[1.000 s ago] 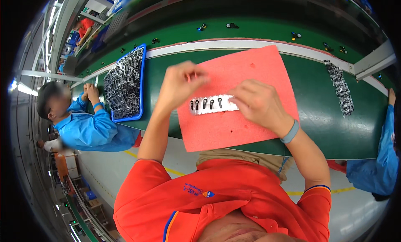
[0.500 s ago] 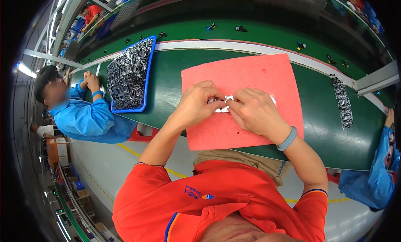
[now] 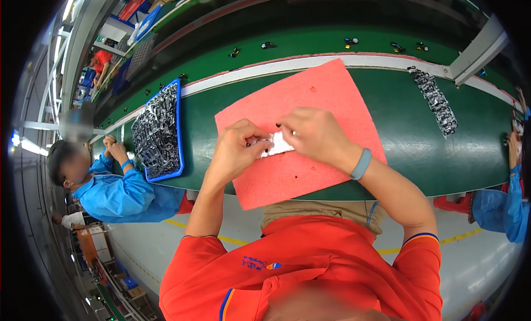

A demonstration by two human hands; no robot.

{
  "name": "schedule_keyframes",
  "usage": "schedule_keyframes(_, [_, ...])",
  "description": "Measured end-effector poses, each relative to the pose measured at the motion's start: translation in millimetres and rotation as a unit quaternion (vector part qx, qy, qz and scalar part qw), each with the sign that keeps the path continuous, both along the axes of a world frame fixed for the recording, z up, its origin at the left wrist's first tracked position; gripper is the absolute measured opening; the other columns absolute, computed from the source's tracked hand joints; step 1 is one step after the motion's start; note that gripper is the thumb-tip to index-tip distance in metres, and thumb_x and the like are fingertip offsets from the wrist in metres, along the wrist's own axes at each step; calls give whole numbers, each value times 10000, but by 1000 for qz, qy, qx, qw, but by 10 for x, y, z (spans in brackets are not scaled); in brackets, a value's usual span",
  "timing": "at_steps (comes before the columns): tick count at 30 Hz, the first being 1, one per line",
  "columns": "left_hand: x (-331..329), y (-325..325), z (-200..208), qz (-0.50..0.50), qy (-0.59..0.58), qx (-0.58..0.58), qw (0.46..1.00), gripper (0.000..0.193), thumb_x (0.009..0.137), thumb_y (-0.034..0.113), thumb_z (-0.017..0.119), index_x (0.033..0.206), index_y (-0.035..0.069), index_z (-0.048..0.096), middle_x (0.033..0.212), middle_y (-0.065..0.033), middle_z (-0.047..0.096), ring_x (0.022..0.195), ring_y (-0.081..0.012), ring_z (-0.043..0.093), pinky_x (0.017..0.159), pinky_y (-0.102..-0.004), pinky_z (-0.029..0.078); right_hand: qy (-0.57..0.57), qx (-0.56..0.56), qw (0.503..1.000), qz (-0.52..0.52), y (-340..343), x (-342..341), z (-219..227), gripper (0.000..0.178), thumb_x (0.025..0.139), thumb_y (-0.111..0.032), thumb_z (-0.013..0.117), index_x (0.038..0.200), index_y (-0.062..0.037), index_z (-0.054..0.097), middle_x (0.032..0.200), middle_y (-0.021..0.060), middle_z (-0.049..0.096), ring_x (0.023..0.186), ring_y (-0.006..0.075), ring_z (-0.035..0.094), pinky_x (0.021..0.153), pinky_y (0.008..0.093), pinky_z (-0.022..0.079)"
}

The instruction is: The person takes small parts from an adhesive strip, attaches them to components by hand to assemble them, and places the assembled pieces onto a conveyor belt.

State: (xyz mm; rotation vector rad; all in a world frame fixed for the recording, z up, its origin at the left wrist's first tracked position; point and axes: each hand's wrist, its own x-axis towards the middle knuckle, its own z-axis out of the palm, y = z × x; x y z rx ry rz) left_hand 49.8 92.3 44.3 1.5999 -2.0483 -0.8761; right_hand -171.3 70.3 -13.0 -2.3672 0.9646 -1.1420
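Observation:
On the pink foam sheet (image 3: 310,177) lies a small shiny silvery-white strip (image 3: 281,144), with dark bits near its left end. My left hand (image 3: 235,149) is closed in a pinch on that left end, thumb and forefinger covering part of it. Just beyond the strip's right part, my right hand (image 3: 321,134) is closed too, its fingertips bent together. A tiny black part (image 3: 279,125) shows at those fingertips; its exact kind is too small to make out.
Left of the foam stands a blue tray (image 3: 181,133) heaped with wrapped black parts. A strip of similar parts (image 3: 434,99) lies to the right on the green table. Small parts (image 3: 269,45) sit on the far green belt, behind a white rail. A co-worker in blue (image 3: 119,193) sits at left.
My right hand has drawn apart from my left and up off the strip, baring more of its silvery surface. A black part now shows at its fingertips. The whole view has turned somewhat.

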Motion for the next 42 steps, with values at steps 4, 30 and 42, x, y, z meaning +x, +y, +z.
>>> schedule_keyframes(4, [-62,-81,19,30,52,-49,997,285,826,12,824,1106,-15,780,956,-64,746,807,-101,642,687,-270,516,-207,270,940,28,-43,-190,117,201,993,-50,661,1172,18,722,1005,96,761,884,139,743,695,286,573])
schedule_keyframes(30, [-1585,-1519,375,-206,10,-213,955,156,888,104,763,1009,9,792,952,-136,779,825,-213,738,752,-333,558,-300,256,914,-98,-188,-263,-124,172,871,-131,763,977,-5,811,878,174,785,800,280,778,744,369,604])
schedule_keyframes(42, [-2830,-2348,-388,-282,-93,-232,926,264,812,183,816,1049,67,827,989,-153,747,889,-328,734,808,-421,575,-278,264,918,-102,-182,-296,-86,164,897,-77,758,1014,36,782,903,173,791,820,225,782,759,333,606])
